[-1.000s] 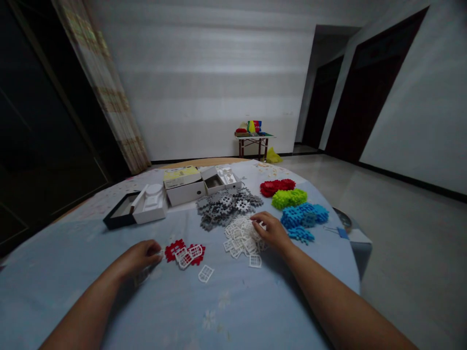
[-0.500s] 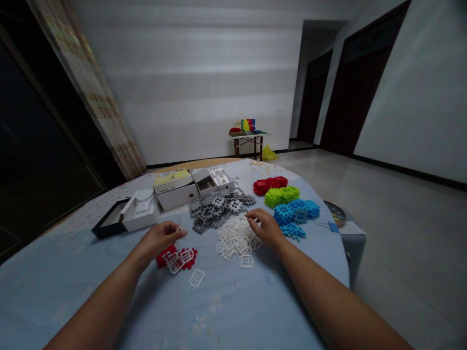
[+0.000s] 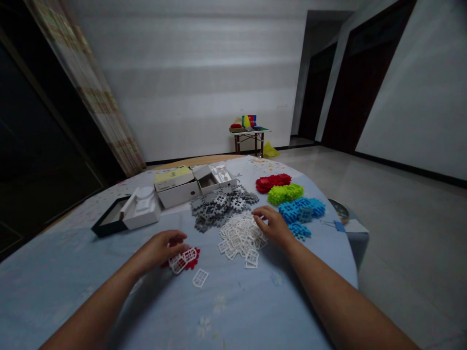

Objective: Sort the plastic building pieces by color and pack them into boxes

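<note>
My left hand hovers over some red notched plastic pieces, partly covering them. Its thumb and fingers are apart, and I see nothing between them. White lattice window pieces lie on top of the red ones. One more white window piece rests alone on the cloth just to the right. At the right edge of a heap of white window pieces is my right hand, its fingers bent and parted from the thumb, with nothing visible in them. Whether its fingertips touch the heap I cannot tell.
Behind the white heap lies a pile of grey notched pieces. Red, lime green and blue piles stand at the right. Open boxes and a black-edged tray sit at the back left of the cloth-covered table.
The left hand has come lower over the red pieces, its fingers wider apart. A white window piece now overlaps the one at the heap's front. The view has shifted slightly.
</note>
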